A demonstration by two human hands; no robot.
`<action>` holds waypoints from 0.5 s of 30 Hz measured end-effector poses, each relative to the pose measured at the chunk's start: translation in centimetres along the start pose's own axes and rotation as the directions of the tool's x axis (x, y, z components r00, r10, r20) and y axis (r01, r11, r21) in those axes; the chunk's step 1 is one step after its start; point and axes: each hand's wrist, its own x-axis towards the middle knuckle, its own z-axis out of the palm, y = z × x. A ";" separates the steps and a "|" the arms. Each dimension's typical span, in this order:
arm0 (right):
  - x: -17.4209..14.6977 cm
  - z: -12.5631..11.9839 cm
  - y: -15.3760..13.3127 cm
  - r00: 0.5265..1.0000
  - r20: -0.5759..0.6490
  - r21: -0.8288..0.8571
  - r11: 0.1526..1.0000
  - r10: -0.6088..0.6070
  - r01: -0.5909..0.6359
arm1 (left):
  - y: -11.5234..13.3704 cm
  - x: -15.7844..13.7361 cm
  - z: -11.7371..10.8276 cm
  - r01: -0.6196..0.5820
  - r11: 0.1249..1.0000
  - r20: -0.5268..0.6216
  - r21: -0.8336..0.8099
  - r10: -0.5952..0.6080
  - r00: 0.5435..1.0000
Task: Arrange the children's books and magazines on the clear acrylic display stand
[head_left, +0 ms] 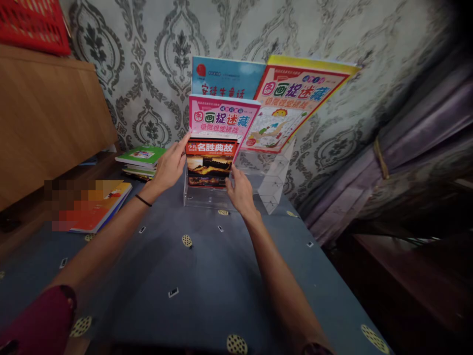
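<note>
A small book with a red and black cover (210, 165) stands upright in the front tier of a clear acrylic book rack (207, 199). My left hand (170, 165) is at its upper left edge, fingers closed along the side. At the lower right edge, my right hand (241, 191) grips the same book between thumb and fingers. Just behind rises a pink book (223, 113), its lower part covered by the small one. Farther back are a blue book (229, 74), partly hidden, and a red book with a yellow border (288, 106), leaning to the right.
Left of the rack lies a stack of books with a green cover on top (138, 155). Nearer me is an orange book (99, 209). A wooden cabinet (48, 108) carries a red plastic basket (33, 24). Purple curtain (369, 162) hangs right of the cloth-covered table (207, 276).
</note>
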 end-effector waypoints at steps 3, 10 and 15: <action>0.0 0.2 0.0 1.000 0.010 0.003 1.000 0.023 -0.023 | 0.6 0.2 0.1 0.004 0.997 0.017 0.080 -0.005 1.000; 0.1 -0.1 0.0 0.997 0.010 0.007 0.997 0.076 -0.077 | 2.0 1.2 -0.4 -0.021 0.956 0.115 0.292 -0.013 0.993; 0.5 -0.8 0.6 0.998 0.051 0.039 0.998 0.044 -0.046 | 2.4 1.6 -1.1 -0.060 0.928 0.184 0.366 -0.009 0.983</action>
